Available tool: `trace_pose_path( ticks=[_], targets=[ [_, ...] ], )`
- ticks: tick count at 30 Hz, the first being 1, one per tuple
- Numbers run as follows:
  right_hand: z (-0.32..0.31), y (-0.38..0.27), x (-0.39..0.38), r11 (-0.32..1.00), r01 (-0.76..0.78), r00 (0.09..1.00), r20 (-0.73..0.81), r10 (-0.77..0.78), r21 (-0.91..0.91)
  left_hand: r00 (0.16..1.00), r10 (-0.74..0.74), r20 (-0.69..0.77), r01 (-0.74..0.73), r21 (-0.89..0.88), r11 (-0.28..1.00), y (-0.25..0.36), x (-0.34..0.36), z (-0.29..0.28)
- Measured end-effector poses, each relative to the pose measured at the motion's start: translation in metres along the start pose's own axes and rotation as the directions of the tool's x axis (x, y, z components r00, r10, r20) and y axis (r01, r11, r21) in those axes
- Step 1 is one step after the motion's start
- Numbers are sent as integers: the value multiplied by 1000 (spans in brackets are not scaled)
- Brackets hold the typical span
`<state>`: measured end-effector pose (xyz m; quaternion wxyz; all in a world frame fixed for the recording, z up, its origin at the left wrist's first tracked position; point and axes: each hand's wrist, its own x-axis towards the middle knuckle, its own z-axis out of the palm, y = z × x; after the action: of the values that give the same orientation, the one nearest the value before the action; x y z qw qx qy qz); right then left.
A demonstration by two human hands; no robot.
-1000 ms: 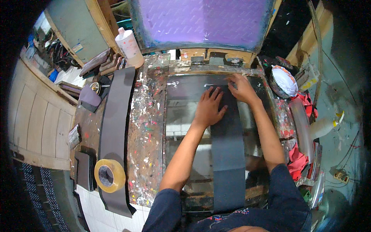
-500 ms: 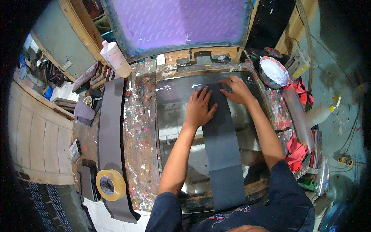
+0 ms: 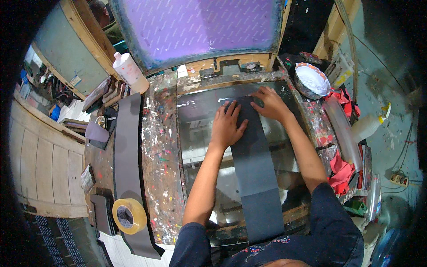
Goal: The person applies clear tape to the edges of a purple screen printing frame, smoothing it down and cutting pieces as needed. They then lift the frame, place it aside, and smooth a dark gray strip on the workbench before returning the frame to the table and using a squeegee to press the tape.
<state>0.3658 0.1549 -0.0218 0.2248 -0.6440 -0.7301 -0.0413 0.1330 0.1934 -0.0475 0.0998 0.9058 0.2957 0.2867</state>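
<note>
My left hand point(image 3: 227, 127) lies palm-down, fingers spread, across the left edge of a long, flat, dark grey strip point(image 3: 255, 169) near its far end; I judge this steadies it on the glossy, dark, flat panel point(image 3: 200, 129) beneath. My right hand point(image 3: 272, 106) is at the far right corner, fingers bent; whether they pinch the edge, I cannot tell. Leftward, a yellowish, translucent tape roll point(image 3: 137, 216) sits on a second long grey strip point(image 3: 128, 147) along the paint-spattered wooden tabletop point(image 3: 160, 155), perhaps as a weight.
</note>
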Motion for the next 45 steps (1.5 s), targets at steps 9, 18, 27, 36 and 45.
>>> trace_pose_path(
  ticks=[9,18,27,36,45],
  targets=[
    [3,-3,-7,1000,-14,997,-75,13,-15,1000,23,-20,-23,1,1000,-2,-1,1],
    [1,-4,-3,998,-16,996,-86,11,-59,999,38,-24,-38,3,999,-2,0,1],
    [2,-6,2,997,-8,998,-70,3,-81,1000,27,12,-27,43,999,-3,-1,-1],
    [29,-49,57,963,258,960,97,-264,74,998,61,-32,-61,-17,998,-4,-2,0],
    [31,-60,60,981,171,947,259,-188,88,999,39,38,-40,24,999,-5,-2,4]
  ],
)
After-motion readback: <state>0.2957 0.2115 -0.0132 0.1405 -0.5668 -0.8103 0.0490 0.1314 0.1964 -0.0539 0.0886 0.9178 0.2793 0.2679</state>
